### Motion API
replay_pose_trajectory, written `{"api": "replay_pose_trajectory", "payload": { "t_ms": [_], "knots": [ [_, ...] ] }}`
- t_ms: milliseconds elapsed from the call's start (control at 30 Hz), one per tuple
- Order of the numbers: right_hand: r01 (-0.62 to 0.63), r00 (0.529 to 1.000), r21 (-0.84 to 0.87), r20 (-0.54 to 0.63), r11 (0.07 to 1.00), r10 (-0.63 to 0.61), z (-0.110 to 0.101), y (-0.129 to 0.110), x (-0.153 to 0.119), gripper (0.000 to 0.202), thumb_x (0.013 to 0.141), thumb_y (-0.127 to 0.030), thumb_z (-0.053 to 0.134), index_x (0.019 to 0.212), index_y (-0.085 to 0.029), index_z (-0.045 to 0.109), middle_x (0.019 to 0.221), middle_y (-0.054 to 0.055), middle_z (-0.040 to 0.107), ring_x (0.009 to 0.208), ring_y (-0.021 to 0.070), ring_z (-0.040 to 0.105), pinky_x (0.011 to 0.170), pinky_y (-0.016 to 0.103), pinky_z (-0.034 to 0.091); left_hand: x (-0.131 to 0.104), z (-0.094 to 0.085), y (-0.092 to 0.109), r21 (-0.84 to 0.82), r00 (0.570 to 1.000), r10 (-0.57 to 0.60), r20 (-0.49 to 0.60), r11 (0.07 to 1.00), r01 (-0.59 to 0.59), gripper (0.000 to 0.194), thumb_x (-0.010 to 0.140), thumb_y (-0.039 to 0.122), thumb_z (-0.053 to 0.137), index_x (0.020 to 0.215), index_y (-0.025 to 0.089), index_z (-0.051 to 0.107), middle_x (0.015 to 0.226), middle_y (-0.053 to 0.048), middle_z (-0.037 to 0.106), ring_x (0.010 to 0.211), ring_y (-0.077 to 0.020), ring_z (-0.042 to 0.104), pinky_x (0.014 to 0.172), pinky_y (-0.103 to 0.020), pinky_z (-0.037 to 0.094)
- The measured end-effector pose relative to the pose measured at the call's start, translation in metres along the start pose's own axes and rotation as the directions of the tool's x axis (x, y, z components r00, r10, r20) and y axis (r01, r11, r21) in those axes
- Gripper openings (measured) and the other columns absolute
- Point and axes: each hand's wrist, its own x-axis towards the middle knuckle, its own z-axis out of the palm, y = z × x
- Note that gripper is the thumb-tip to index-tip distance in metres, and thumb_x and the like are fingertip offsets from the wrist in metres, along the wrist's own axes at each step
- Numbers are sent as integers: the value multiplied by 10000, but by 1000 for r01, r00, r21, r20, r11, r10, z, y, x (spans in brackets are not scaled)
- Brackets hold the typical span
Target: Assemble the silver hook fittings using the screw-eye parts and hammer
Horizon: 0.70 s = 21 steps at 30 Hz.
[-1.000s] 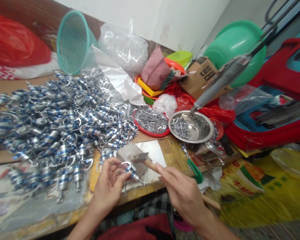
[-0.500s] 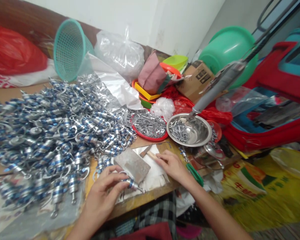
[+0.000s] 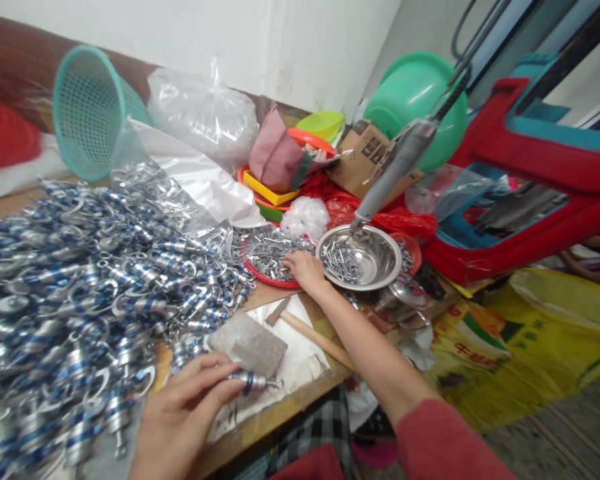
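Note:
Between the thumb and fingers of my left hand (image 3: 193,397) is a small silver-and-blue metal fitting (image 3: 255,382), its eyelet end pointing right, in front of a grey metal block (image 3: 250,343). My right hand (image 3: 304,270) reaches to the right edge of a red tray (image 3: 265,277) full of small silver pieces; its fingertips are among the pieces, and whether they grip one is too small to tell. A hammer (image 3: 317,339) with a wooden handle lies on white paper, right of the block, under my right forearm.
A big heap of silver-and-blue fittings (image 3: 105,273) covers the left side. Beside the tray stands a steel bowl (image 3: 387,263) with silver pins. A grey tool (image 3: 395,167) hangs above it. Behind are a teal basket (image 3: 87,113), plastic bags and a carton (image 3: 363,150).
My right hand has left the hammer handle and moved forward to the red tray. My left hand still holds the fitting. The camera view has shifted to the right.

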Motion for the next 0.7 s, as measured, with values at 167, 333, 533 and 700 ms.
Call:
{"api": "replay_pose_trajectory", "payload": {
  "t_ms": [167, 333, 533, 700],
  "knots": [
    [99, 995, 69, -37, 993, -97, -21, -21, -36, 268, 903, -262, 379, 1051, -216, 598, 972, 52, 606, 890, 145, 562, 736, 222, 398, -1, 5, 2, 27, 999, -20, -43, 999, 21, 147, 570, 418, 687, 679, 333, 735, 862, -7, 710, 875, -269, 633, 850, -412, 469],
    [429, 895, 357, -39, 830, -445, -42, -52, -105, 226, 872, -210, 438, 999, -199, 626, 812, 24, 596, 764, 123, 551, 676, 209, 408, -7, 10, 0, 84, 976, 139, -166, 988, -126, 247, 602, 342, 702, 848, 324, 709, 855, 2, 719, 790, -229, 659, 799, -361, 509],
    [529, 833, 389, -67, 754, -550, -55, -63, -148, 198, 864, -214, 456, 862, -182, 652, 760, 33, 623, 701, 134, 545, 658, 235, 396, -13, 9, -1, 189, 869, 477, -130, 872, -451, 367, 645, 191, 685, 996, 292, 657, 827, -9, 720, 688, -178, 669, 720, -293, 536],
    [623, 775, 248, -67, 742, -628, -62, -67, -151, 211, 849, -115, 405, 862, -157, 611, 738, 40, 603, 707, 157, 516, 641, 276, 368, -10, 6, 1, 285, 741, 665, -94, 731, -620, 402, 677, 129, 647, 1056, 262, 617, 884, -22, 707, 755, -157, 666, 699, -250, 537]
  ]
}}
